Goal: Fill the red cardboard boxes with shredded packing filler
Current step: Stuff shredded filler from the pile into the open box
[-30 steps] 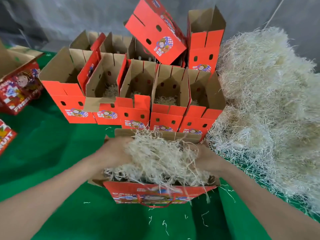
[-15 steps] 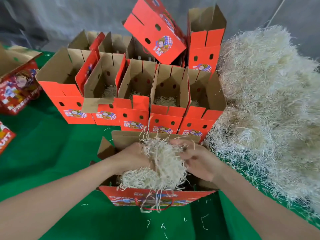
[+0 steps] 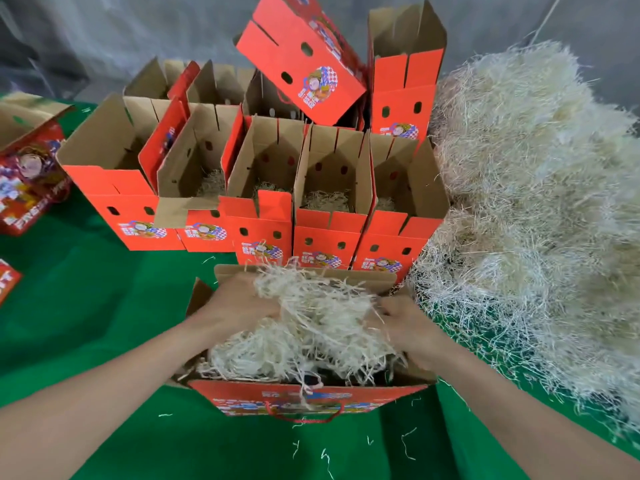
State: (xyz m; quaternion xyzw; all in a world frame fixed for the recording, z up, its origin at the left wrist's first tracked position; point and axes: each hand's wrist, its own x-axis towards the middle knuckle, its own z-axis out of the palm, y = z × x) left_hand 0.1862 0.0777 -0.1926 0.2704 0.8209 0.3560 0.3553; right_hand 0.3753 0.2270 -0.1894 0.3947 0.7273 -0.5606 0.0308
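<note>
Pressing into the nearest red box (image 3: 311, 396) on the green table (image 3: 86, 306), the left hand (image 3: 239, 306) and right hand (image 3: 408, 327) each grasp the wad of shredded filler (image 3: 311, 327) heaped above its rim. Just behind stands a row of open boxes (image 3: 325, 202) holding a little filler; a big filler pile (image 3: 536, 202) lies to the right.

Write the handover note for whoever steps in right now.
Left hand and right hand: both sunk in the wad of filler over the near open box; grip hidden.
Supply: big filler pile on the right.
Done: row of boxes behind shows only thin filler at the bottom.
Left: press this wad down; leftmost box's inside is hidden, so check it.
</note>
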